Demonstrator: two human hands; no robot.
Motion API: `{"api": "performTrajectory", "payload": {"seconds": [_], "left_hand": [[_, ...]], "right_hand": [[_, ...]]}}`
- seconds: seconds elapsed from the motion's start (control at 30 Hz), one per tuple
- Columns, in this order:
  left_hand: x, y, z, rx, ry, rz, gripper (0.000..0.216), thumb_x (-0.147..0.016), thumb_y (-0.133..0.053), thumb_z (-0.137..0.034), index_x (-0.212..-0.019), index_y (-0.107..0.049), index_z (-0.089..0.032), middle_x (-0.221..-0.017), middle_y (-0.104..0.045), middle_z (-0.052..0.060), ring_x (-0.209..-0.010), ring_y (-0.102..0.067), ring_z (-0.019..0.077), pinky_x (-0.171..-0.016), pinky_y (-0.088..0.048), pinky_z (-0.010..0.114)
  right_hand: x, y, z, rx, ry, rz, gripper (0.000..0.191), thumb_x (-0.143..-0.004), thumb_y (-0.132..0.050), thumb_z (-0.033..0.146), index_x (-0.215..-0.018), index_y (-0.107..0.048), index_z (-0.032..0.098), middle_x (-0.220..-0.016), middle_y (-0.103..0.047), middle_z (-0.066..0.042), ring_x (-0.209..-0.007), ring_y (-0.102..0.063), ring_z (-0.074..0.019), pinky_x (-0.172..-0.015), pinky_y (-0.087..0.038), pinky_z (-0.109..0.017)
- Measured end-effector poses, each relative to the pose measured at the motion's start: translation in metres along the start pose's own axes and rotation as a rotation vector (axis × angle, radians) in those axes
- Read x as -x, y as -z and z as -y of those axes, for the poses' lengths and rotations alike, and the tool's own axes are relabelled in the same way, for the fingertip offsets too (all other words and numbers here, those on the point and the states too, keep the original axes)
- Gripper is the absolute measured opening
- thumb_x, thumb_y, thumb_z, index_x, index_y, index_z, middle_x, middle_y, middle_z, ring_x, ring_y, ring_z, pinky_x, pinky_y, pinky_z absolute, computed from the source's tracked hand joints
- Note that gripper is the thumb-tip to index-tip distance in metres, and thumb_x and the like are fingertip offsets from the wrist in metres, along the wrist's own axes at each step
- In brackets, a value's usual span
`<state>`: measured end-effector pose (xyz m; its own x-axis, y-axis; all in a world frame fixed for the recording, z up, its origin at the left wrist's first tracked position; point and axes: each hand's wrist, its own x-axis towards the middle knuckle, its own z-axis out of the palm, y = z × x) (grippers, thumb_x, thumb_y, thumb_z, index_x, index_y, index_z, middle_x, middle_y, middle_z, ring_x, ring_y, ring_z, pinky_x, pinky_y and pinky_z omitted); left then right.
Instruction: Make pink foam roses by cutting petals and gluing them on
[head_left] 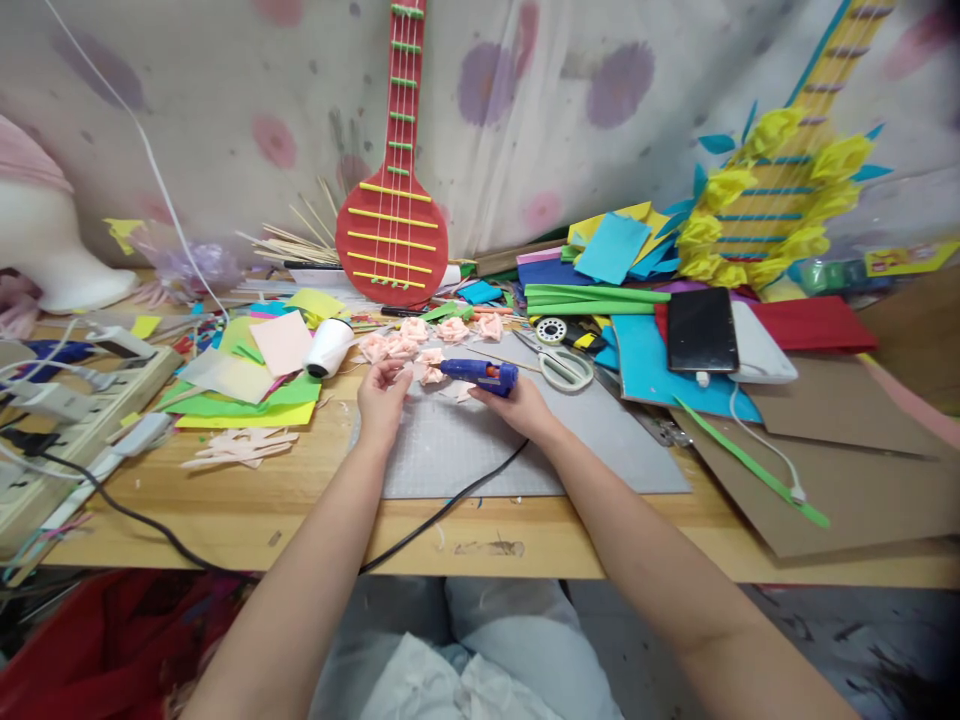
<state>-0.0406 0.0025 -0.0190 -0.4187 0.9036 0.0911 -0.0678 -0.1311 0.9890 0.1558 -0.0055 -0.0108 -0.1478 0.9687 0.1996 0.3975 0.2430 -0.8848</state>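
My right hand (517,405) is wrapped round a blue hot glue gun (480,375), whose nozzle points left at a pink paper rose (430,366). A black cord runs down from the gun across the mat. Just left of that rose is my left hand (382,400), with its fingers curled in toward the thumb; what they hold, if anything, is too small to make out. More pink roses (390,345) lie in a cluster beyond my hands. Under them all is a grey cutting mat (480,450).
Scissors (564,365) and a tape roll (551,330) lie right of the roses. A white cylinder (328,347) and paper sheets (247,370) are on the left, near a power strip (90,430). A red paper lute (391,230) stands behind. Cardboard (840,490) and a phone (703,330) lie right.
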Motion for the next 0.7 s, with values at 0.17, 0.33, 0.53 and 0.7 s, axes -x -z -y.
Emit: {"api": "performTrajectory", "payload": {"seconds": [0.17, 0.33, 0.53, 0.7], "left_hand": [[-0.0002, -0.0003, -0.001, -0.013, 0.011, -0.004, 0.026, -0.057, -0.067, -0.023, -0.081, -0.059, -0.015, -0.069, -0.055, -0.001, -0.058, -0.049, 0.0081, -0.044, -0.041, 0.018], [-0.0001, 0.0, -0.0011, -0.009, 0.015, -0.003, 0.026, -0.058, -0.068, -0.023, -0.081, -0.06, -0.015, -0.07, -0.055, -0.001, -0.058, -0.049, 0.0082, -0.043, -0.041, 0.018], [-0.0003, 0.0001, -0.0001, -0.016, 0.006, -0.004, 0.024, -0.059, -0.067, -0.023, -0.08, -0.06, -0.016, -0.069, -0.056, -0.001, -0.056, -0.049, 0.0075, -0.043, -0.04, 0.017], [-0.0005, -0.0006, -0.0003, -0.012, 0.01, 0.002, 0.023, -0.059, -0.067, -0.022, -0.08, -0.059, -0.016, -0.067, -0.054, -0.002, -0.054, -0.048, 0.0067, -0.042, -0.04, 0.016]], "right_hand": [[0.0007, -0.0015, 0.0034, 0.116, 0.013, 0.033, 0.036, -0.066, -0.063, 0.048, -0.081, -0.066, 0.015, -0.072, -0.065, -0.003, -0.066, -0.056, -0.0169, -0.062, -0.042, -0.027], [-0.0002, -0.0031, 0.002, 0.15, 0.0, 0.027, 0.036, -0.066, -0.063, 0.047, -0.083, -0.066, 0.015, -0.075, -0.065, -0.004, -0.068, -0.057, -0.0173, -0.063, -0.043, -0.027], [0.0001, -0.0025, 0.0003, 0.143, 0.014, 0.026, 0.036, -0.067, -0.063, 0.046, -0.086, -0.066, 0.016, -0.077, -0.066, -0.004, -0.069, -0.057, -0.0175, -0.064, -0.043, -0.027], [-0.0008, -0.0033, -0.0008, 0.129, -0.018, 0.043, 0.037, -0.066, -0.063, 0.047, -0.086, -0.065, 0.015, -0.077, -0.066, -0.004, -0.069, -0.058, -0.0175, -0.064, -0.043, -0.027]]}}
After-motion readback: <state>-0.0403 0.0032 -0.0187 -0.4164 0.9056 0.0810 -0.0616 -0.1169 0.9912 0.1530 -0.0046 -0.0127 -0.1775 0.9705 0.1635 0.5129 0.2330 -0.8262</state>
